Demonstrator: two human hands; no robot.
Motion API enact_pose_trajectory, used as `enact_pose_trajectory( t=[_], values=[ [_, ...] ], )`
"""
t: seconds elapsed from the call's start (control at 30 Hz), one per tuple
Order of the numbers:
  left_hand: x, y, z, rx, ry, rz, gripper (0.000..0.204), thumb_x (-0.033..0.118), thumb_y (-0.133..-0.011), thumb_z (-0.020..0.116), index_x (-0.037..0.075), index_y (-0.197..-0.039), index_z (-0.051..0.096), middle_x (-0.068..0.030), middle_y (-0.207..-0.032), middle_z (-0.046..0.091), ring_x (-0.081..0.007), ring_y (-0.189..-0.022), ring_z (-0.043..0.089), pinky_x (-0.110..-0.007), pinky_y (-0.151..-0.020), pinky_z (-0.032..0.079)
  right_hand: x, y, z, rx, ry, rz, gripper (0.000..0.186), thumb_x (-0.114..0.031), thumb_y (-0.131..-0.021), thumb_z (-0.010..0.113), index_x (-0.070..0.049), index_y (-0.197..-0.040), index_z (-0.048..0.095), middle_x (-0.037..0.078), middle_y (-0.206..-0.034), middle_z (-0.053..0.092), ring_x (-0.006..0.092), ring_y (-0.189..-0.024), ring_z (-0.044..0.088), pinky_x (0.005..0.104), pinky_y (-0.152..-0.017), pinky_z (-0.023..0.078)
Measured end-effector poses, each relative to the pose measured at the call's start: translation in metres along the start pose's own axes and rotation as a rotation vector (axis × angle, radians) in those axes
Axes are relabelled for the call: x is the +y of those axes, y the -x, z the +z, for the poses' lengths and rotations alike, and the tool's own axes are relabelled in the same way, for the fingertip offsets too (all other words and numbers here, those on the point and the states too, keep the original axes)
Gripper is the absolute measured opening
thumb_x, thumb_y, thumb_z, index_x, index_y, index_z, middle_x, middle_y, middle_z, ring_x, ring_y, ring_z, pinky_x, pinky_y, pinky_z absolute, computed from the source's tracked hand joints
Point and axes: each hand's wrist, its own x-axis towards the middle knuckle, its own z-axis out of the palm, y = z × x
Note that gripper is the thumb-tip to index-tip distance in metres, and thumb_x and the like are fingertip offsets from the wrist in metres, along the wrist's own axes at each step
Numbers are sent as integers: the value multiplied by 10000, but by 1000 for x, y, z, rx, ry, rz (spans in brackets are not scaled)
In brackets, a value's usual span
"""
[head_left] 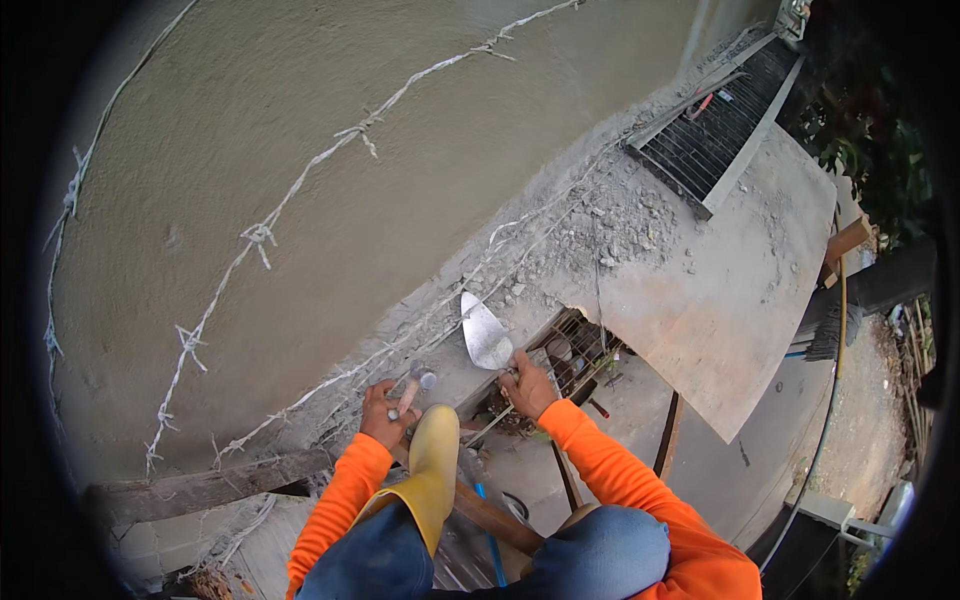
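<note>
My right hand (530,385) is closed round the handle of a trowel (485,333). Its pointed silver blade lies over the rubble-strewn ledge at the foot of the wall, with some grey material near the handle end. My left hand (380,413) is closed at the ledge beside my yellow rubber boot (434,445). In its fingers is a short pinkish-brown piece (408,394) next to a round grey end (428,380); its kind is unclear.
Barbed wire (350,132) crosses the plastered wall (240,110) and runs along the ledge. Broken concrete (630,228) lies ahead right, near a black grating (715,130). An opening with a rusty grid (575,345) is beside my right hand, above a drop. Wooden beams (670,435) cross below.
</note>
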Motion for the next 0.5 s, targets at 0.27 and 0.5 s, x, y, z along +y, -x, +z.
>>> enact_pose_trajectory(
  t=[0.27,0.5],
  values=[
    [-7,3,0,-4,44,23,283,224,-736,861,17,-920,804,-198,-1402,518,-374,-1348,416,-456,-1160,350,-12,-9,-24,20,127,-1,349,-190,-953,614,-8,-1216,477,323,-880,669,539,-867,641,601,-778,499],
    [-10,2,2,12,12,44,320,231,-728,866,8,-950,804,-187,-1400,515,-365,-1347,421,-457,-1162,351,-7,6,-18,-15,102,-11,369,-197,-964,600,-26,-1266,476,329,-897,673,524,-888,654,585,-783,510]
  ],
)
